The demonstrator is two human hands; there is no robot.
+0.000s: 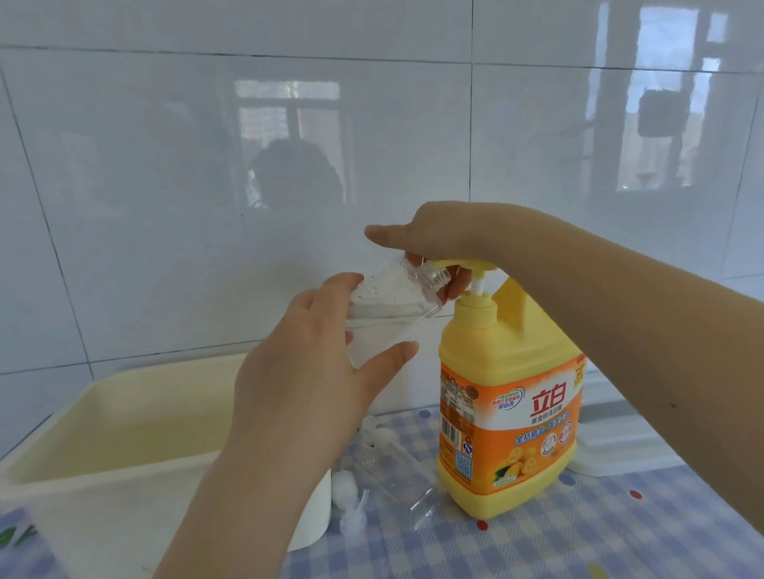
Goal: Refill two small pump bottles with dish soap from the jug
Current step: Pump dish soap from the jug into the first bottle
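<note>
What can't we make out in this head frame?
- Jug pump nozzle: right hand covers it; soap flow unseen.
- Held bottle: fill level unclear, clear plastic, left hand over its base.
- Second bottle on the table: contents unreadable, left forearm overlaps it.

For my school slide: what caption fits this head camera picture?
Left hand tilts a clear bottle to the yellow jug pump, pressed by the right hand.
</note>
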